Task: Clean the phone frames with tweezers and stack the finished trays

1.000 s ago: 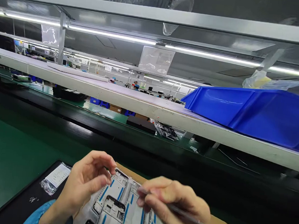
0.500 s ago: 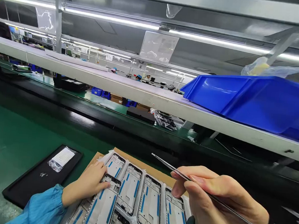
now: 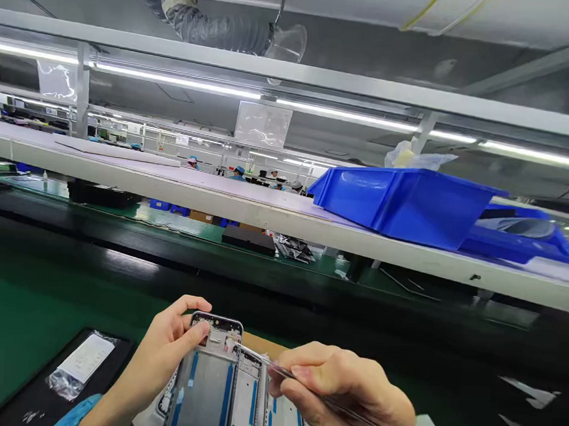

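My left hand [image 3: 169, 338] grips a phone frame [image 3: 206, 384] by its upper left edge, thumb on its face. The frame is metallic grey with blue strips along its sides and is tilted up toward me. In my right hand [image 3: 344, 391] is a pair of tweezers [image 3: 272, 364], pinched between thumb and fingers. Their tips are at the upper right part of the frame; whether they hold anything there is too small to tell. Under and beside the held frame, more phone frames [image 3: 278, 422] with blue strips lie in a tray, partly hidden by my hands.
To the left lies a black tray [image 3: 19, 389] with a bagged white label [image 3: 83, 358] and small white scraps. Blue bins [image 3: 398, 202] stand on the raised shelf [image 3: 208, 184] across the bench. Scraps of film [image 3: 529, 393] lie at the right. People are visible far back.
The left hand has raised the phone frame above the others. The tweezers in the right hand have moved down and left onto its upper part. The camera view has tilted up.
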{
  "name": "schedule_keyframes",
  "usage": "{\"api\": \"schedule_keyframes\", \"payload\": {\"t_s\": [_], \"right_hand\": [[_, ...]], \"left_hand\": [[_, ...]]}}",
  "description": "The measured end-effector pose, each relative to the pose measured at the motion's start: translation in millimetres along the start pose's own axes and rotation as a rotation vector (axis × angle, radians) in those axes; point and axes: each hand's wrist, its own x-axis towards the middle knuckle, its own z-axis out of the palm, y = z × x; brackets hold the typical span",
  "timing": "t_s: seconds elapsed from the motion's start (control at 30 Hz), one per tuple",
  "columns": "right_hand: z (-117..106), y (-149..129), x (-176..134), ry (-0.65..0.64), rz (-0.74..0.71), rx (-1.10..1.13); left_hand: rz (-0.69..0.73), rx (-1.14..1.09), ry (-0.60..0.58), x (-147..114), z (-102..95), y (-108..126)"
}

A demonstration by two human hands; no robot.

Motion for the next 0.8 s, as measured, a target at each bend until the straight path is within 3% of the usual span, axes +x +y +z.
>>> {"api": "schedule_keyframes", "payload": {"t_s": [0.13, 0.3, 0.47, 0.8], "right_hand": [[10, 11, 4, -0.076, 0.002, -0.085], [22, 19, 8, -0.103, 0.018, -0.205], [24, 23, 5, -0.144, 0.041, -0.204], [24, 17, 6, -0.184, 0.062, -0.180]], "left_hand": [[-0.024, -0.126, 0.042, -11, 5.8, 10], [-0.008, 0.033, -0.002, -11, 1.5, 1], [-0.044, -0.029, -0.074, -7, 0.2, -6], [-0.048, -0.004, -0.044, -9, 4.5, 11]]}}
